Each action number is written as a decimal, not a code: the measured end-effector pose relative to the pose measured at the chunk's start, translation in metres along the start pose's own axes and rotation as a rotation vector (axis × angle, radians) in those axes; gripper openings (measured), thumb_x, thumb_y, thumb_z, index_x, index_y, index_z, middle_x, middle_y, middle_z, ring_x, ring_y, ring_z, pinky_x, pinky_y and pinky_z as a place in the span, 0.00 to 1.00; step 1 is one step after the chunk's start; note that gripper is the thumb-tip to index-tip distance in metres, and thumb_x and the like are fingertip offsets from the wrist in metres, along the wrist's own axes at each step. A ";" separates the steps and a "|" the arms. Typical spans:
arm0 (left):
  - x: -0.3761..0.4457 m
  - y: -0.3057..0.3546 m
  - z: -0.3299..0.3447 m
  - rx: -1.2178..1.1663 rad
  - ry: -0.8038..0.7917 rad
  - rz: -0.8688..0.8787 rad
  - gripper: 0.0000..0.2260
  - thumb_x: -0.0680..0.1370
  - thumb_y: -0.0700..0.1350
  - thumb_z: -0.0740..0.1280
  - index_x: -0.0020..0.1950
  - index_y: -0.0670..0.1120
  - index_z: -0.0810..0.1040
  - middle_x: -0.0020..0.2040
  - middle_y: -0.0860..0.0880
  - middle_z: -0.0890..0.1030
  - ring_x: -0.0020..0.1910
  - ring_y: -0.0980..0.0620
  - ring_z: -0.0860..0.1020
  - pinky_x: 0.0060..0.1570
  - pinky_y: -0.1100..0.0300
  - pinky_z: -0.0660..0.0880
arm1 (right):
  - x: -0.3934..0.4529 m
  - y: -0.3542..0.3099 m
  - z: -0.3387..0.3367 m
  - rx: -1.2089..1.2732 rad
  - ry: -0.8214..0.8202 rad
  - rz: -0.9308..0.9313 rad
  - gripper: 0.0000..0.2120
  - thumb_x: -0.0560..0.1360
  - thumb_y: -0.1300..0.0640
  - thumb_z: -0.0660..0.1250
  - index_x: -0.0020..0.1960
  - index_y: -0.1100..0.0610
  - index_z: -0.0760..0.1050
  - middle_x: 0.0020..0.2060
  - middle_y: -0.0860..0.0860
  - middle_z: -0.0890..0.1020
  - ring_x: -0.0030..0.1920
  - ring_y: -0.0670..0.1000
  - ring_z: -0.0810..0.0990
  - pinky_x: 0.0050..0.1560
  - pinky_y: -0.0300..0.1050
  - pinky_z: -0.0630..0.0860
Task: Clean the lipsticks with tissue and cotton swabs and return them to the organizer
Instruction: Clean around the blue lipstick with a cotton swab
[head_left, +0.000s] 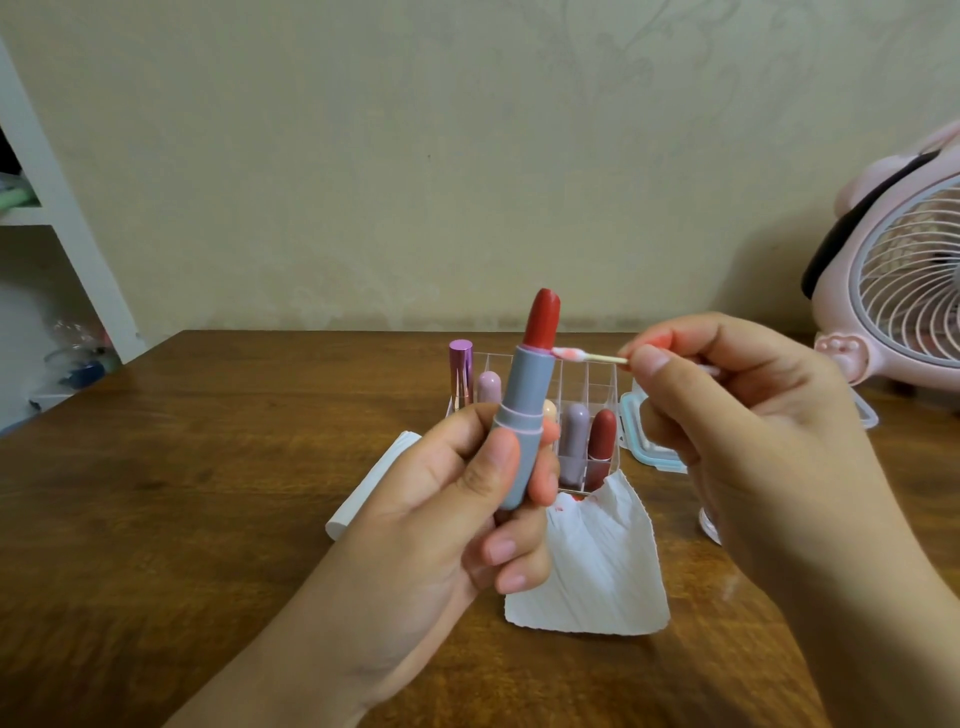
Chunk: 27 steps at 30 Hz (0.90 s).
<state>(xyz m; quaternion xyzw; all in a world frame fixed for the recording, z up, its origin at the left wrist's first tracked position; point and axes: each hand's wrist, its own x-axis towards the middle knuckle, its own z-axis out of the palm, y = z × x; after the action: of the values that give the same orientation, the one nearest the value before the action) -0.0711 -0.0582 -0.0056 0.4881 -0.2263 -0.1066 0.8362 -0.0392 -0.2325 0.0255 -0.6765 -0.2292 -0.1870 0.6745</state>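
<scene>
At the centre of the frame our left hand (467, 499) grips the grey lipstick (524, 410) upright, thumb and fingers curled round its lower barrel, the red bullet fully wound out above a pink collar. Our right hand (737, 415), centre right, pinches a cotton swab (589, 356) between thumb and forefinger; its pink-stained tip touches the collar at the base of the bullet. We can read no brand or lettering on the tube, the swab or anything else.

Behind the lipstick stands the clear organizer (597, 384), holding a metallic purple tube (461, 371), lilac ones and a dark red one, with several compartments at its back showing nothing. A white tissue (597, 566) with red smears lies lower centre, touching the organizer's front. A white cylinder (371, 483) lies left of our left hand. The wooden table (182, 493) runs bare toward the lower left; its far edge meets the wall. A pink fan (909, 270) crowds the right edge.
</scene>
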 end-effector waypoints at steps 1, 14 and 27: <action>0.000 0.000 0.000 0.000 0.012 -0.003 0.12 0.74 0.51 0.69 0.52 0.45 0.80 0.39 0.48 0.75 0.28 0.57 0.68 0.29 0.64 0.70 | 0.000 0.000 0.000 0.008 0.001 0.000 0.05 0.69 0.53 0.67 0.39 0.51 0.82 0.25 0.47 0.70 0.27 0.44 0.68 0.28 0.33 0.69; 0.002 -0.004 -0.001 -0.077 0.032 0.008 0.18 0.71 0.51 0.74 0.55 0.43 0.76 0.36 0.48 0.72 0.29 0.55 0.68 0.32 0.61 0.72 | -0.003 -0.003 0.007 -0.057 -0.028 -0.091 0.04 0.69 0.54 0.68 0.42 0.51 0.81 0.24 0.47 0.71 0.27 0.43 0.68 0.29 0.34 0.68; 0.003 -0.005 -0.003 -0.088 0.013 0.003 0.14 0.72 0.51 0.73 0.53 0.45 0.78 0.36 0.48 0.71 0.28 0.55 0.67 0.31 0.61 0.71 | -0.003 -0.003 0.006 -0.074 0.012 -0.051 0.05 0.69 0.53 0.67 0.42 0.52 0.80 0.24 0.49 0.69 0.27 0.44 0.67 0.27 0.34 0.68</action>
<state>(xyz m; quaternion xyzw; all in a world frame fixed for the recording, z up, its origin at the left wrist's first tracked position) -0.0672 -0.0596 -0.0106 0.4513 -0.2166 -0.1121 0.8584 -0.0435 -0.2272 0.0267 -0.6936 -0.2355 -0.2164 0.6454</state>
